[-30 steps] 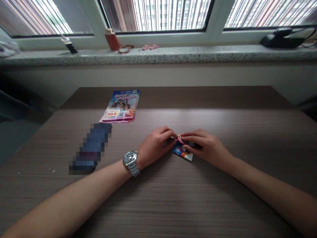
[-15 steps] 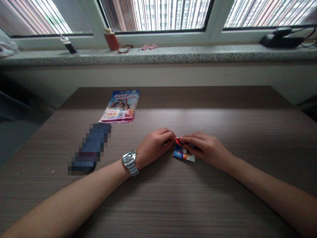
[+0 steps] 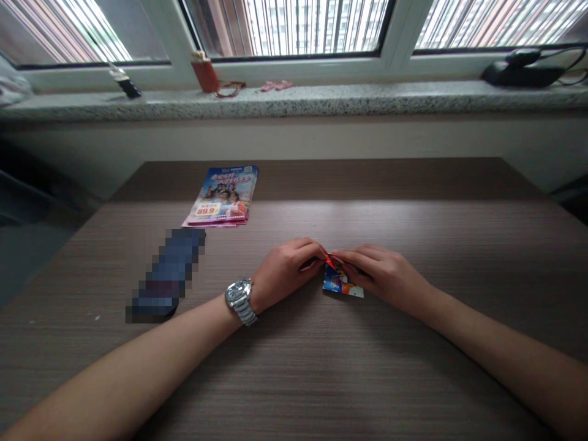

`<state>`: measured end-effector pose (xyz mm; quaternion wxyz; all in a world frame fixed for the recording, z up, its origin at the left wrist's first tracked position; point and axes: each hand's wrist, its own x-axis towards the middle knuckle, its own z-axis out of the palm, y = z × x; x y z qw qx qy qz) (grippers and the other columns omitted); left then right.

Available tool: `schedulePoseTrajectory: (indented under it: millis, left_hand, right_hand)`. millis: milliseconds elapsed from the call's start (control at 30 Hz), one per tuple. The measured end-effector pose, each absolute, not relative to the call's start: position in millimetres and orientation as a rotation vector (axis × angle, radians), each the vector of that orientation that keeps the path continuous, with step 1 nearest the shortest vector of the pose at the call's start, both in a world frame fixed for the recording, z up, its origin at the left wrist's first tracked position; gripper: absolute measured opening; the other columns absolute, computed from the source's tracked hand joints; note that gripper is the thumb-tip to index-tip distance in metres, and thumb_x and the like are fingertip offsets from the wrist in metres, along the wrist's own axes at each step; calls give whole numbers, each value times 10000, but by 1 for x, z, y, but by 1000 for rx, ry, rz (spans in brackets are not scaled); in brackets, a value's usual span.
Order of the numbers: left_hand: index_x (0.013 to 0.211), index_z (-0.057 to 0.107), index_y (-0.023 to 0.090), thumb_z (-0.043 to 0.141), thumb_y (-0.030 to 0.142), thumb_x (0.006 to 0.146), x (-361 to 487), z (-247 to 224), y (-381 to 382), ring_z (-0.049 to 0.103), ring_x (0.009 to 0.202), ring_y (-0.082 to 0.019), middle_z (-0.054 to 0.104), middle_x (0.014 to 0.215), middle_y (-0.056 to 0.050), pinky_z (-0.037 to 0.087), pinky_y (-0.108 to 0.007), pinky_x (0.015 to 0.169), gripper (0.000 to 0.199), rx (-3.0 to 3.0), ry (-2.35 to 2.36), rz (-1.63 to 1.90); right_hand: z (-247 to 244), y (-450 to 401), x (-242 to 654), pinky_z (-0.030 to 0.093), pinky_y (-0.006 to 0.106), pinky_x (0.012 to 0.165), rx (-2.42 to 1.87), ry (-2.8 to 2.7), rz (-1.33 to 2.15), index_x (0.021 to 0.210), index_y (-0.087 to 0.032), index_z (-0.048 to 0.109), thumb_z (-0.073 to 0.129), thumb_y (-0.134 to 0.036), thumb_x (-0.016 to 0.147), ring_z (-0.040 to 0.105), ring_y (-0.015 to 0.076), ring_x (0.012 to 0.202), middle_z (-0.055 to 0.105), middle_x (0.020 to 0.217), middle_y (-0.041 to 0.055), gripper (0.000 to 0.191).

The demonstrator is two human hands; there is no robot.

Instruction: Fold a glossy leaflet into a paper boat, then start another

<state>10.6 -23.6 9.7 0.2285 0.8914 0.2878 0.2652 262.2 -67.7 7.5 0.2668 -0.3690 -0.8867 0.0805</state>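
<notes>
Left hand: palm side down, fingers bent; the left hand [image 3: 289, 269] pinches the upper left end of the printed paper between thumb and fingertips.
Right hand: the right hand [image 3: 388, 269] comes in from the opposite side, thumb and fingers closed on the upper right part of the same piece, covering some of it.
Printed paper: the small printed paper [image 3: 337, 283] sits between the two hands, right of the middle of the view, over the counter; blue, orange and white on its near part, with a red fold or strip at the top by the fingertips. Whether its near edge touches the surface cannot be told.
Wrist: a metal-banded watch [image 3: 239, 294] on the left wrist.
Counter: wood-grained counter [image 3: 294, 373], with a band of window light across its far part.
Leaflets: a stack of leaflets [image 3: 225, 193] at the far left, edges slightly uneven, top sheet marked 89.9; well apart from the hands.
Dark object: a long dark object [image 3: 168, 269], blurred into blocks, just nearer than the leaflets and beyond the left forearm; identity cannot be told.
Sill: speckled stone sill [image 3: 367, 101] behind the counter, carrying a red-brown item [image 3: 206, 75] with a cord, small pink pieces [image 3: 276, 86] and a black device [image 3: 523, 75] with a cable.
</notes>
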Motion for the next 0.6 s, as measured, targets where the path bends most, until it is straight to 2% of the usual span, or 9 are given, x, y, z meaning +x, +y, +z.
schedulePoseTrajectory:
  millis: [233,600]
  left_hand:
    - [1020,672,196,576,195,999,11,11,-24,689,951,-162,725,1053,-54,546,-288,861,98,2438,774,729]
    - [1004,670,199,579,184,990,11,11,-24,690,956,-163,731,1052,-47,542,-280,857,93,2434,781,733]
  right_hand:
    - [9,-68,261,595,337,806,-1006,-2383,177,1260,-201,629,530,-205,1030,722,204,904,765,1045,89,250]
    - [13,-68,266,615,356,877,-954,-2463,204,1359,-252,629,561,-163,994,731,225,1010,755,1189,86,381]
